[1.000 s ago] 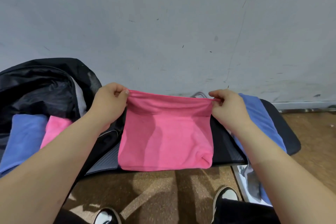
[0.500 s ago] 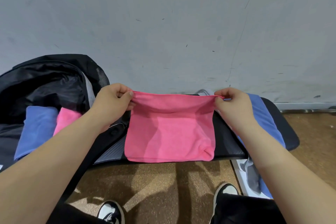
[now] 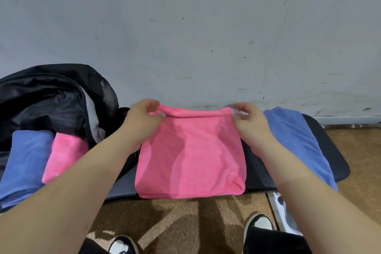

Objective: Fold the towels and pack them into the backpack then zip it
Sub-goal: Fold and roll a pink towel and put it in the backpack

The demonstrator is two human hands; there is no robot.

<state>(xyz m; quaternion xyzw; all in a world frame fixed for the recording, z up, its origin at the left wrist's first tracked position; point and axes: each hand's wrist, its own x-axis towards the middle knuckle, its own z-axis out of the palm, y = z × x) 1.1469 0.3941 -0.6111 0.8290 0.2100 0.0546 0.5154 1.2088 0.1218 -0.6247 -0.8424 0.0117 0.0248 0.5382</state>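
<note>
Both hands are lowering the folded pink microfibre towel point(image 3: 190, 159) onto the black table point(image 3: 327, 150), mid-frame. Left hand point(image 3: 142, 121) and right hand point(image 3: 250, 123) are pinching its top corners, fingers loosening versus a second ago. Open black backpack point(image 3: 51, 97), upper left, is awaiting it.

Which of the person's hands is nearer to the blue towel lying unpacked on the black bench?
The right hand. It grips the pink towel right beside the blue towel. The left hand holds the pink towel's opposite corner, a towel's width farther away.
</note>
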